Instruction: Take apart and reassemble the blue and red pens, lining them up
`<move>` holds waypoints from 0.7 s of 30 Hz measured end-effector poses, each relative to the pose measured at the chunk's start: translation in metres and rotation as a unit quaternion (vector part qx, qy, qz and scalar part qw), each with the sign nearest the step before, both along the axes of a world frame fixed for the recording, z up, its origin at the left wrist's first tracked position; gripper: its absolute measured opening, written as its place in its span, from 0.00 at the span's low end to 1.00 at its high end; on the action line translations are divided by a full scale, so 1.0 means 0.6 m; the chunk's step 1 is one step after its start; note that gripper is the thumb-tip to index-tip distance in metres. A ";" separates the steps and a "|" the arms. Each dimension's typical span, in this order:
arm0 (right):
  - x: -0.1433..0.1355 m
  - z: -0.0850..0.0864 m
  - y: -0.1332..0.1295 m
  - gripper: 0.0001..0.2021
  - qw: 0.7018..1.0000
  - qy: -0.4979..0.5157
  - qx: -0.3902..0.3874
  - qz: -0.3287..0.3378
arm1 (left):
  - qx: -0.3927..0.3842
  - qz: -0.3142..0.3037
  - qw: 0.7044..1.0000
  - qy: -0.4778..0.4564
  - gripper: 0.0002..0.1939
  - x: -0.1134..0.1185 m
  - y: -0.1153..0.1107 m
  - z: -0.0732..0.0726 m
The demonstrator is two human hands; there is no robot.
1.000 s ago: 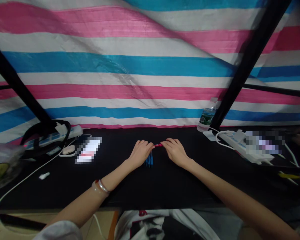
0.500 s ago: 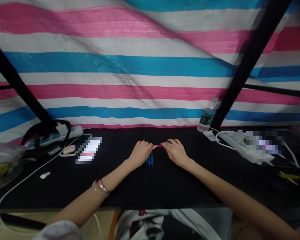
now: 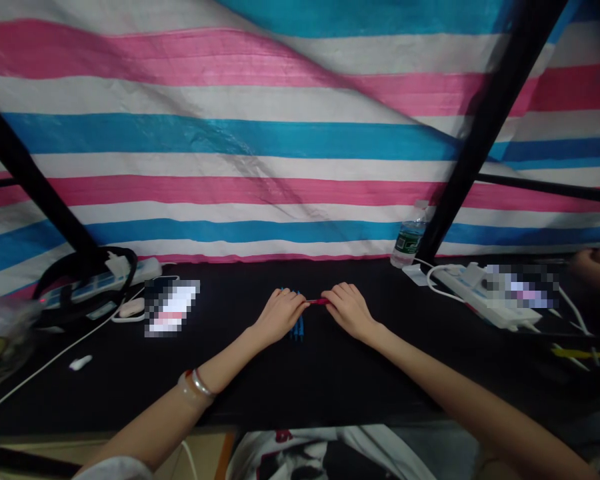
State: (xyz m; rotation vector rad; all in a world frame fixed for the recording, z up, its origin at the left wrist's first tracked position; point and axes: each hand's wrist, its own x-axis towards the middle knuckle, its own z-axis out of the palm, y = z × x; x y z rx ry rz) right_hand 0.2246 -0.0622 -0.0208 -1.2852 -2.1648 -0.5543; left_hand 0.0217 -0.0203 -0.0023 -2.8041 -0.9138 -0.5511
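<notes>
Between my two hands is a slim, pen-like red stick (image 3: 320,302) with a thin, paler end toward the left. My left hand (image 3: 281,315) is closed, its fingertips pinching that pale end. At the red end, my right hand (image 3: 349,311) is closed too, with its fingers bent around the stick. Several slim blue pen-like sticks (image 3: 299,329) lie on the black table (image 3: 330,380) under and beside my left hand, which partly covers them. The exact kind of the sticks is too small to make out.
To the left are a phone with a blurred screen (image 3: 174,308), a power strip (image 3: 145,270), a black headband (image 3: 87,267), cables and a plastic bag (image 3: 10,333). A water bottle (image 3: 409,240) and another power strip (image 3: 485,297) stand right. Another person's hand (image 3: 597,270) shows far right.
The camera view has shifted slightly. My right fingers have drawn closer together on the red stick, and my hands still hold it between them. The other person's hand at far right shows more.
</notes>
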 end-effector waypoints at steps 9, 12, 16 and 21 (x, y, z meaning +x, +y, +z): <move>0.012 -0.004 0.016 0.13 0.996 0.010 -0.045 0.081 | 0.046 -0.005 0.999 0.016 0.18 -0.003 0.004 0.003; 0.014 -0.001 0.015 0.13 0.995 0.035 -0.054 0.080 | 0.048 -0.007 0.999 0.023 0.17 -0.002 0.002 0.004; 0.015 0.001 0.013 0.11 0.992 0.069 -0.081 0.073 | 0.053 0.000 0.998 0.021 0.17 -0.002 0.001 0.004; 0.015 -0.003 0.014 0.11 0.989 0.063 -0.102 0.091 | 0.063 0.008 0.998 0.020 0.17 -0.003 0.001 0.003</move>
